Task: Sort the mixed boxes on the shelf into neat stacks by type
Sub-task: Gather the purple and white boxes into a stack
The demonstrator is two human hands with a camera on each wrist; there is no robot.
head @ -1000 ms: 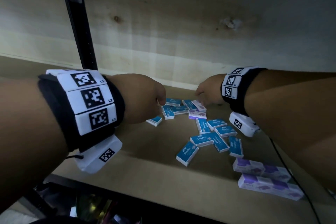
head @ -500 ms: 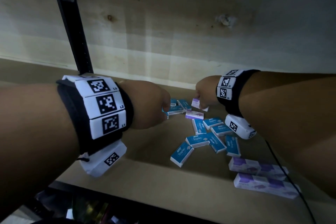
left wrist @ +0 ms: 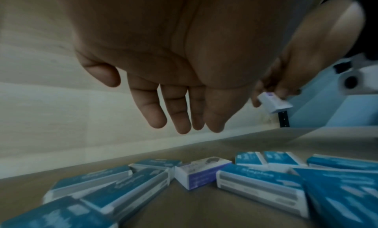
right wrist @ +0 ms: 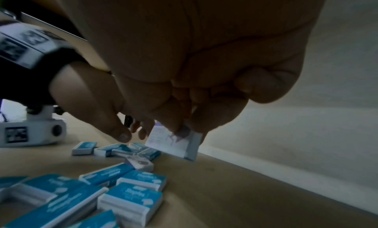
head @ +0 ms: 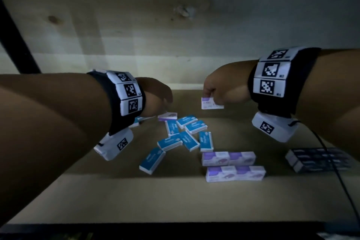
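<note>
My right hand (head: 211, 96) pinches a small purple-and-white box (head: 212, 103) (right wrist: 174, 143) in the air above the back of the shelf. Several blue staple boxes (head: 185, 134) lie scattered in a loose heap below. One purple box (head: 167, 116) (left wrist: 201, 170) lies among them at the heap's far end. My left hand (head: 165, 103) (left wrist: 180, 118) hovers over that end with straight, relaxed fingers, holding nothing. Purple boxes stand in two neat rows (head: 231, 165) near the shelf's front right.
A row of dark boxes (head: 317, 159) sits at the far right, crossed by a black cable (head: 339, 179). The pale wooden back wall (head: 175, 35) rises close behind the heap. A black upright post (head: 13, 39) stands at the left. The shelf's front edge (head: 155, 224) runs below.
My right hand picked a purple box out of the heap and lifted it up and to the right. My left hand moved slightly right above the heap's far end.
</note>
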